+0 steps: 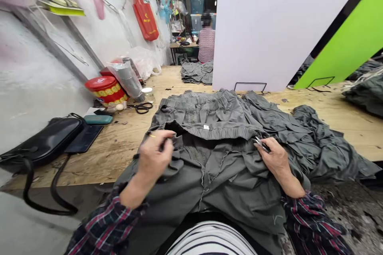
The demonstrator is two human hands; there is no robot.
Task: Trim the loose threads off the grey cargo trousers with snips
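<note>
Grey cotton trousers (215,167) lie across my lap and the plywood table, with an elastic waistband and a small white label (206,127) at the top. My right hand (277,159) grips small metal thread snips (261,144) over a fold of the fabric. My left hand (155,155) is curled and pinches the cloth near the waistband, with a tiny yellow speck (152,135) by its fingers. A second grey garment (287,135) spreads out to the right of my right hand, and another pair of trousers (197,105) lies beneath the waistband.
On the plywood table (119,139) lie black scissors (140,107), a black bag (42,143), a dark tablet (85,137) and a red tin (106,89). A white partition (263,28) and green board (338,36) stand ahead. A seated co-worker (206,44) is beyond a grey garment pile (196,72).
</note>
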